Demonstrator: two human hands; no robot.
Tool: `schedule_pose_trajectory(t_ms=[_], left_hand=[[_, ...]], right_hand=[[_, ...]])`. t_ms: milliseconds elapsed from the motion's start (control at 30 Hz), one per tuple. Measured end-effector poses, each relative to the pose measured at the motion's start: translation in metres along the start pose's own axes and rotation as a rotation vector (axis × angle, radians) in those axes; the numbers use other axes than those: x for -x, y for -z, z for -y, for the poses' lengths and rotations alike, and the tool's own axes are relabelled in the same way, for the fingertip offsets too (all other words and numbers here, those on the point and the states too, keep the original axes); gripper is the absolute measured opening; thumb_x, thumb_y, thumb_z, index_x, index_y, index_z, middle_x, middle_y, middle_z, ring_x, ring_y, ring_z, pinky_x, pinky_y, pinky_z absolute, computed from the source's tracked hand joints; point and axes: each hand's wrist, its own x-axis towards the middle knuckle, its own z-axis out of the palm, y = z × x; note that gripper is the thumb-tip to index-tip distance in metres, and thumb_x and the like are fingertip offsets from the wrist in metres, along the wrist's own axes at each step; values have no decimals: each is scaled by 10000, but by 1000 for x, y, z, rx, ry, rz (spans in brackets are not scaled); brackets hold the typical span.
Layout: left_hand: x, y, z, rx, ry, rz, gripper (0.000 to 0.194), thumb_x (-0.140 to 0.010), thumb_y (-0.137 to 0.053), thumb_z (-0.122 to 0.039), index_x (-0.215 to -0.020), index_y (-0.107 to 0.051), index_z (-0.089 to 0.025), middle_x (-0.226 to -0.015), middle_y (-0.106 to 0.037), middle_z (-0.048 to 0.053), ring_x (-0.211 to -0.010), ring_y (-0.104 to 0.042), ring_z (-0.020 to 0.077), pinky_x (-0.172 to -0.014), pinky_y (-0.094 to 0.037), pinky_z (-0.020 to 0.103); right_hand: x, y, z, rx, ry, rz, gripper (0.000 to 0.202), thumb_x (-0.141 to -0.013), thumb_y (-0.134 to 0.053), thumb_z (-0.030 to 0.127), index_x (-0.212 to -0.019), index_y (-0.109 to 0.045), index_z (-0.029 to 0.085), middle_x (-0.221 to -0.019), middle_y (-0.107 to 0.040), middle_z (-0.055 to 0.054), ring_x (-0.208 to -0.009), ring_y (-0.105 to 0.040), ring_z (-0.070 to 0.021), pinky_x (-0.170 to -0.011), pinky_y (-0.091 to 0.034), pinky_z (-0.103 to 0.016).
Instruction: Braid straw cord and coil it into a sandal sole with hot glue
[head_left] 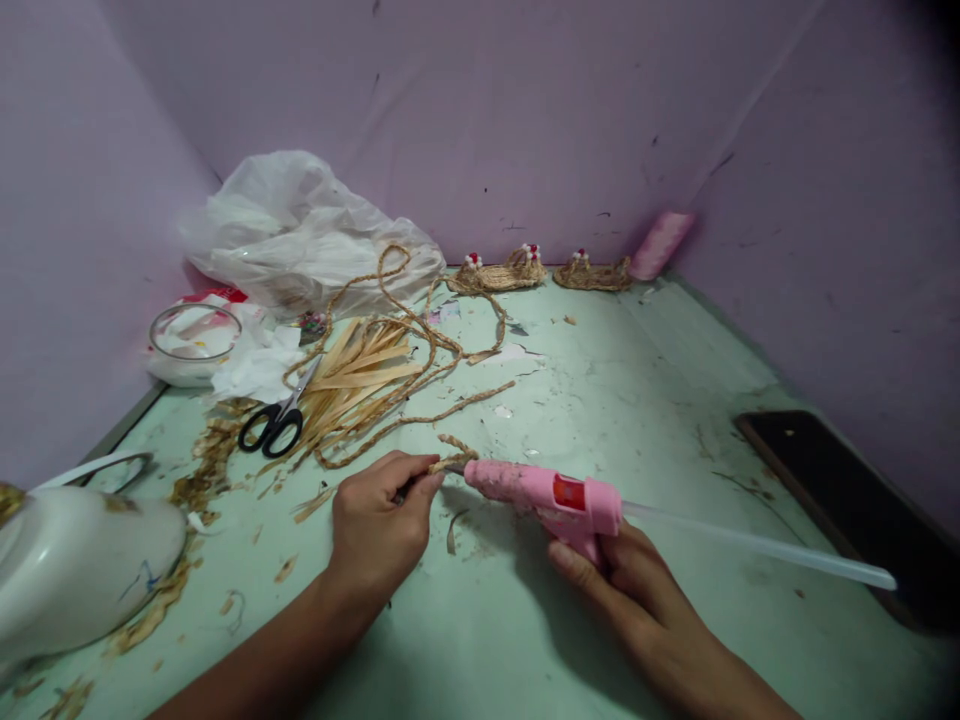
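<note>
In my right hand (622,585) is a pink glue gun (540,495), its nozzle pointing left. A long translucent glue stick (757,545) sticks out of its back end. My left hand (394,515) pinches a short piece of braided straw cord (456,455) between thumb and fingers. The nozzle tip meets the cord or lies right beside it; I cannot tell which. Part of the piece is hidden in my left fingers. Beyond my hands lies a long loose braided cord (442,410) in loops, partly over a bundle of flat straw strips (360,370).
Black-handled scissors (281,420) lie left of the straw. At the back stand small woven sandals (499,278) with beads, and a pink roll (662,245). A white plastic bag (300,230), glass bowl (195,340), white jug-like container (90,570) and dark phone (840,500) flank the table.
</note>
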Motion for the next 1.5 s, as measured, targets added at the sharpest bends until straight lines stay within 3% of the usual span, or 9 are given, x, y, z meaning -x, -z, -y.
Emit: schedule_pose_trajectory(t_ms=[533, 800, 1133, 1500], left_hand=[[-1, -1, -1, 8, 94, 29, 121, -732, -600, -215, -739, -721, -228, -733, -729, -10, -676, -667, 155, -634, -511, 261], [-4, 1, -2, 74, 218, 19, 93, -663, -645, -252, -689, -715, -197, -644, -716, 1, -582, -638, 153, -565, -491, 249], [-7, 3, -8, 55, 307, 41, 144, -644, -631, -297, -691, -722, -195, -636, -713, -2, -561, -606, 138, -539, -469, 221], [-7, 4, -7, 50, 302, 27, 168, -628, -626, -321, -684, -719, -192, -607, -700, -7, -542, -592, 131, -537, -463, 213]], right_hand=[[-5, -3, 9, -31, -32, 58, 397, -839, -460, 506, -928, -684, 191, -695, -593, -55, -611, -561, -186, -509, -497, -301], [-7, 1, 10, -52, -41, 3, 321, -837, -482, 457, -691, -608, 200, -613, -547, -11, -557, -513, -155, -507, -459, -274], [-8, 6, 4, -68, -84, -62, 325, -815, -505, 464, -639, -556, 196, -587, -533, -7, -539, -513, -155, -499, -448, -275], [0, 10, -8, 67, -44, -43, 279, -822, -504, 452, -742, -615, 210, -768, -661, -57, -734, -611, -225, -668, -503, -356]])
